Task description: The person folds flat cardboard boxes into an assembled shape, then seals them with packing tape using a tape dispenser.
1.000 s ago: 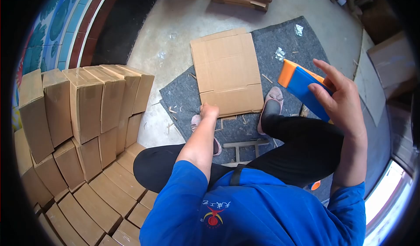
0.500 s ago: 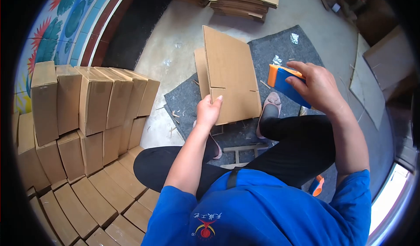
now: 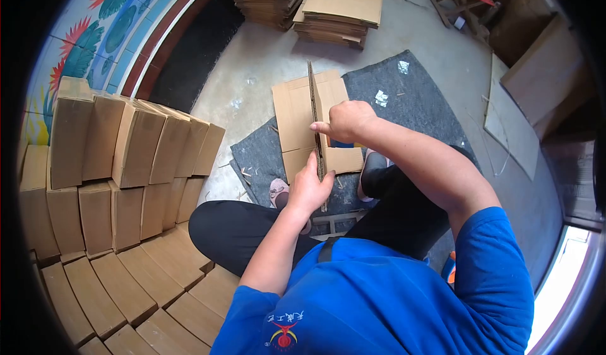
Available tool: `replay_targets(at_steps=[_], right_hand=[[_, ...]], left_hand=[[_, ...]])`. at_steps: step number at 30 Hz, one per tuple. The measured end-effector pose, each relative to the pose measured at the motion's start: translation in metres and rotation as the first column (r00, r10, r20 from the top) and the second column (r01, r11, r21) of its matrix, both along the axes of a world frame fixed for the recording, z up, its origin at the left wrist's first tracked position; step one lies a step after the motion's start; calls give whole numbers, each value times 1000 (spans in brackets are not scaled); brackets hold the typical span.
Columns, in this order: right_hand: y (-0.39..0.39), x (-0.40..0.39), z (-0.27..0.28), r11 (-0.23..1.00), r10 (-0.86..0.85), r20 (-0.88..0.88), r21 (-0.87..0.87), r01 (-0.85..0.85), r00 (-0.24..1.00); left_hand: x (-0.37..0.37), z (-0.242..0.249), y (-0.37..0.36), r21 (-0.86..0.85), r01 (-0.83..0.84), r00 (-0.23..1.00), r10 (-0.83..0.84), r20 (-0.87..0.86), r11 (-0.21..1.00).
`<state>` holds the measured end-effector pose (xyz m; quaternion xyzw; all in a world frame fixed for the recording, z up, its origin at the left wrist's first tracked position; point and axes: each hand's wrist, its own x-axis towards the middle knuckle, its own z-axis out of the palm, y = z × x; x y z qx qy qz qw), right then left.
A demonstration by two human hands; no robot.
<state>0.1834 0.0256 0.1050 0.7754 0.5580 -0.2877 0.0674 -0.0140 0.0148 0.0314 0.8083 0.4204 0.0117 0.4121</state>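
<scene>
A folded cardboard carton (image 3: 293, 105) is held up in front of my knees, its panels spread apart and one double edge facing me. My left hand (image 3: 308, 187) is closed on the near end of that edge, fingers on one side and thumb on the other. Farther up, my right hand (image 3: 348, 122) is curled, with its thumb laid against the same edge. Below the right hand shows a small blue part of a tape dispenser (image 3: 341, 144); the hand and the cardboard hide most of it.
Taped boxes (image 3: 136, 146) are stacked along the left side. Piles of flat cardboard (image 3: 341, 4) stand at the back. A dark mat (image 3: 404, 115) with scraps lies under my feet. Another blue and orange tool (image 3: 449, 268) is by my right thigh. Boards (image 3: 514, 102) lean at the right.
The carton has turned from panel-facing to edge-on and its panels have spread. My right hand has moved left with the tape dispenser and now touches the cardboard edge. The view has shifted slightly.
</scene>
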Motion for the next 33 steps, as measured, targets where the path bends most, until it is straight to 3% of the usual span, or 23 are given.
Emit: replay_targets(at_steps=[1, 4, 7, 8, 11, 13, 15, 16, 17, 18, 19, 20, 23, 28, 31, 33], right_hand=[[7, -4, -5, 999, -46, -23, -18, 46, 999], [15, -9, -28, 998, -63, -77, -9, 62, 995], [16, -11, -36, 998, -50, -110, -43, 45, 993], [17, -10, -37, 998, -47, -105, -40, 43, 993], [14, -3, -46, 999, -36, -124, -22, 34, 992], [8, 1, -52, 998, -27, -182, 57, 38, 983], [3, 1, -56, 992, -29, -177, 115, 50, 984], [2, 0, -57, 983, -29, -170, 175, 59, 985], [1, -1, -57, 982, -26, -167, 178, 56, 986], [0, -3, -54, 985, -17, -141, 170, 41, 990], [0, -6, -47, 987, -9, -115, 161, 27, 993], [2, -7, -39, 997, 30, -106, 78, -22, 994], [-6, -7, -17, 1000, 6, -69, 24, -5, 998], [-35, -19, 22, 997, 73, 4, -38, -72, 997], [-37, -31, 9, 987, 39, -16, -157, -41, 999], [-37, -28, -8, 987, 41, -69, -155, -52, 997]], left_hand=[[-2, -1, 0, 72, 28, 1000, -28, -9, 997], [-4, -7, 11, 39, -51, 997, 48, 64, 998], [0, -33, 39, -335, -194, 943, 270, 196, 922], [-2, -35, 39, -639, -212, 887, 421, 192, 739], [-7, -61, 38, -761, -151, 813, 517, 268, 631], [-7, -47, 38, -784, -140, 801, 534, 269, 605], [-12, -32, 39, -857, -131, 795, 569, 209, 498], [-10, -50, 39, -736, -242, 768, 588, 253, 632], [-12, -53, 39, -735, -241, 766, 589, 258, 634], [-12, -46, 40, -345, -275, 884, 377, 276, 897], [-11, -36, 41, 113, -194, 969, 173, 178, 974], [-6, -26, 40, 200, -213, 965, 174, 198, 956], [-8, -22, 62, 356, -291, 946, 210, 247, 888], [-2, -6, 122, 333, -377, 925, 330, 191, 864], [18, -17, 134, 292, -317, 943, 333, -6, 902], [23, -31, 127, 322, -355, 929, 370, 15, 878]])
